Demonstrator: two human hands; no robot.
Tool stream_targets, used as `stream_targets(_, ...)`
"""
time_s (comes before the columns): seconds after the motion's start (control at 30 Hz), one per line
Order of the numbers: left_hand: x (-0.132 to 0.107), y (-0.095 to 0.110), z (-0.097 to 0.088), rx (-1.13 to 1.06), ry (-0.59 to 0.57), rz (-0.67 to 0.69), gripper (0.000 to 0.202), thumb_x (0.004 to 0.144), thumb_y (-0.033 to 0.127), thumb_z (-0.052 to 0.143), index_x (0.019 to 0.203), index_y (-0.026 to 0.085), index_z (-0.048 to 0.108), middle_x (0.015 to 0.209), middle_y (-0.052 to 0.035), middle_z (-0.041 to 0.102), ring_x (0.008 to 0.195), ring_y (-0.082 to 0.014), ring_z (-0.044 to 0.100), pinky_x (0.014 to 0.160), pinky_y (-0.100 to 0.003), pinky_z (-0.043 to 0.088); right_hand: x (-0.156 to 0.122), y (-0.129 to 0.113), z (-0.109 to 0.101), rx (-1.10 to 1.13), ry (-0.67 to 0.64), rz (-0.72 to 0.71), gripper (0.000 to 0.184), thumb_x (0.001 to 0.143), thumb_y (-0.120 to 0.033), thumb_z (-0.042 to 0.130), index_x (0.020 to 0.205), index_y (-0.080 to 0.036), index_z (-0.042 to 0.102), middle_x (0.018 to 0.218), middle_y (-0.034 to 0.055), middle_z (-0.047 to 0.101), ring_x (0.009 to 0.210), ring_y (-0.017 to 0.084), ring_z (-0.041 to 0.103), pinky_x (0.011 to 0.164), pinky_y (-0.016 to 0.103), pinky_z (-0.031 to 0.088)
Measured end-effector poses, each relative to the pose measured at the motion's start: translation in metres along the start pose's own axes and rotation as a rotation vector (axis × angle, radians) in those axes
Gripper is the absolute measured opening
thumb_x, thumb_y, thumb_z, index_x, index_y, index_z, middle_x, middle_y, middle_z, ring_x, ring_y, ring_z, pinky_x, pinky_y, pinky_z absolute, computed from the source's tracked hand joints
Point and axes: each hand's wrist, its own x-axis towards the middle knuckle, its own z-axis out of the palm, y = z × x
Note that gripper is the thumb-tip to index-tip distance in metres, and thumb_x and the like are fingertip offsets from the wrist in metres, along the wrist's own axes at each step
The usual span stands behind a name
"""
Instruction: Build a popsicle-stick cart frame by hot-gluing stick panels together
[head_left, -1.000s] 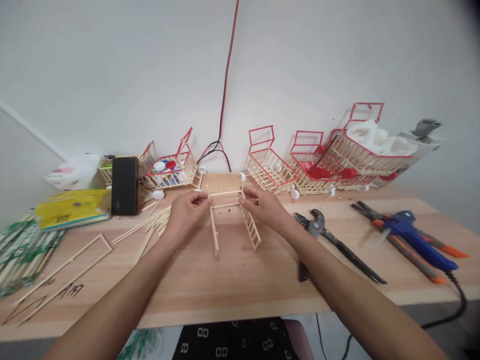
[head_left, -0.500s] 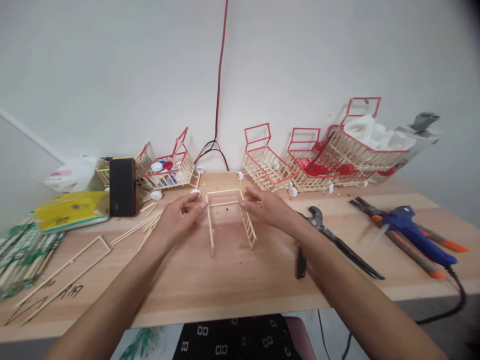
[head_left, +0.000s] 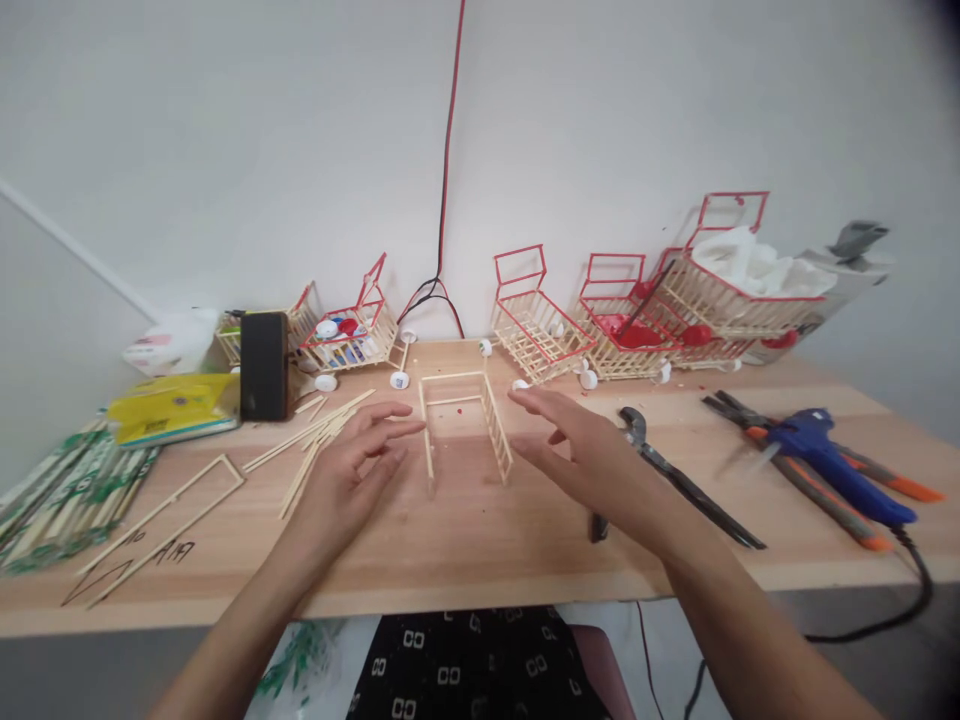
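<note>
A small three-sided frame of pale wooden sticks [head_left: 453, 378] stands on the table between my hands, its near side without a wall. Thin bars run along its right wall. My left hand [head_left: 358, 462] is just left of the frame, fingers apart and holding nothing; whether a fingertip touches the left wall I cannot tell. To the right, my right hand [head_left: 574, 445] hovers with fingers spread, a small gap from the barred wall. Loose sticks [head_left: 304, 462] lie beside and partly behind my left hand.
Miniature stick carts [head_left: 536, 335] with red handles line the wall. Cutters [head_left: 682, 490], pliers [head_left: 821, 490] and a blue glue gun [head_left: 840, 465] lie right. At left are a black phone [head_left: 264, 366], a yellow packet [head_left: 174, 408], wrapped sticks [head_left: 90, 495] and a rectangular stick frame [head_left: 199, 515].
Both hands have let go of the stick frame and drawn apart, the right hand moving rightward and nearer. The frame stays standing. The view has shifted slightly.
</note>
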Motion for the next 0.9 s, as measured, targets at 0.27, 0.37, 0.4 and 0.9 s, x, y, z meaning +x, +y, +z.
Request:
stream_targets(0.27, -0.012, 0.006, 0.017, 0.187, -0.108, 0.203, 0.036, 0.092, 0.011, 0.041, 0.117, 0.026, 0.061, 0.141, -0.0095, 0.045, 0.112, -0.0197, 0.055, 0.094, -0.041, 0.050, -0.024, -0.011, 0.030, -0.043, 0.046, -0.008, 0.060, 0.084, -0.039, 0.061, 0.140, -0.025, 0.045, 0.140, 0.0102, 0.051, 0.131, 0.027, 0.046, 0.107, 0.047, 0.042)
stream_targets(0.37, -0.016, 0.002, 0.023, 0.180, -0.065, 0.193, 0.034, 0.092, 0.009, 0.040, 0.113, 0.023, 0.062, 0.139, -0.0106, 0.046, 0.114, -0.0193, 0.055, 0.096, -0.041, 0.048, -0.025, -0.009, 0.042, -0.072, 0.056, 0.020, 0.053, 0.088, -0.034, 0.054, 0.138, -0.021, 0.045, 0.137, 0.0108, 0.054, 0.128, 0.026, 0.050, 0.107, 0.046, 0.041)
stream_targets(0.4, -0.017, 0.001, 0.025, 0.172, -0.052, 0.184, 0.033, 0.091, 0.008, 0.040, 0.110, 0.022, 0.063, 0.138, -0.0108, 0.047, 0.114, -0.0191, 0.055, 0.097, -0.040, 0.048, -0.025, -0.009, 0.045, -0.079, 0.052, 0.030, 0.051, 0.089, -0.033, 0.050, 0.138, -0.020, 0.045, 0.136, 0.0109, 0.055, 0.127, 0.026, 0.051, 0.107, 0.046, 0.041)
stream_targets(0.9, -0.057, -0.025, -0.035, 0.480, 0.280, -0.253, 0.026, 0.090, 0.031, 0.045, 0.105, 0.016, 0.060, 0.103, -0.0107, 0.061, 0.090, -0.0228, 0.061, 0.081, -0.035, 0.048, -0.050, -0.001, 0.043, -0.037, 0.180, 0.079, 0.052, 0.091, -0.040, 0.048, 0.139, -0.023, 0.042, 0.136, 0.0115, 0.054, 0.118, 0.027, 0.056, 0.095, 0.047, 0.049)
